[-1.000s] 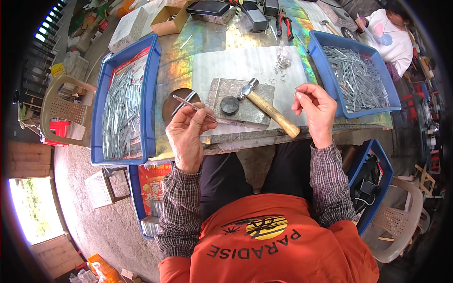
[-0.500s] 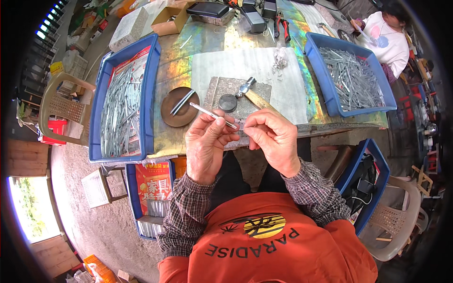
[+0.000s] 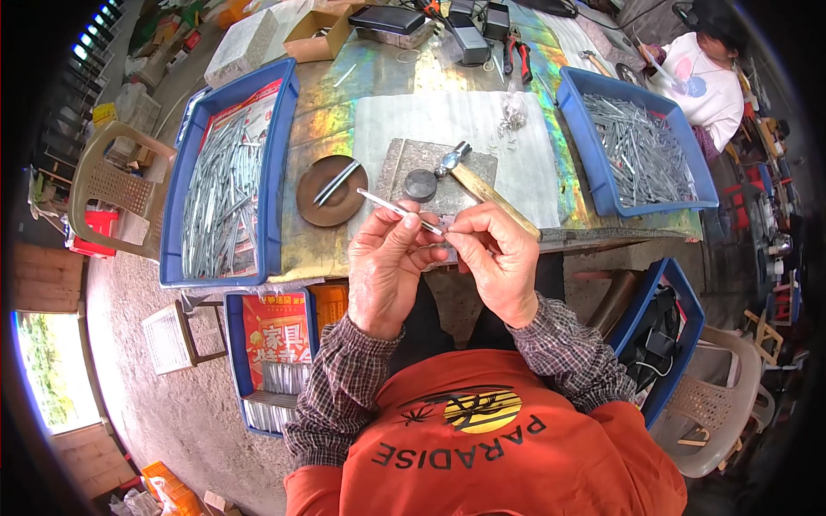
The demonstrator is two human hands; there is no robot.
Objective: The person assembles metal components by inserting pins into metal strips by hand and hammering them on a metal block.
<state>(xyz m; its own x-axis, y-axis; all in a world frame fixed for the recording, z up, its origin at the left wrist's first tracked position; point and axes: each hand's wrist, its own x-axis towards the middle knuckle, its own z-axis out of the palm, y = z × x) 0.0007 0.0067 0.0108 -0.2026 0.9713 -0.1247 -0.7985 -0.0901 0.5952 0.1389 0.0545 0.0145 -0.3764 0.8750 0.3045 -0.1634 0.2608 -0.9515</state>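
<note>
My left hand [image 3: 379,279] pinches a slender silver metal strip [image 3: 379,200] between thumb and fingers, its far end pointing up and left. At the strip's near end, the fingertips of my right hand [image 3: 499,262] are pressed together. Whether they hold a small part there is too fine to make out. Beyond my left hand, a round brown dish [image 3: 311,193] carries two similar slim strips [image 3: 337,182]. A dark round metal block [image 3: 421,186] rests on a grey stone slab [image 3: 397,159], beside a hammer [image 3: 482,193] with a wooden handle.
Blue trays heaped with slim metal pieces stand at the left [image 3: 288,155] and right [image 3: 619,209] of the table. Small loose parts [image 3: 514,116] lie on white sheeting. Pliers [image 3: 517,56] and a cardboard box [image 3: 314,45] are farther back. A person [image 3: 701,82] sits at far right.
Both hands stay close together round the strip. My left hand has shifted slightly right, and the strip's near end now meets my right fingertips. The whole view has moved a little.
</note>
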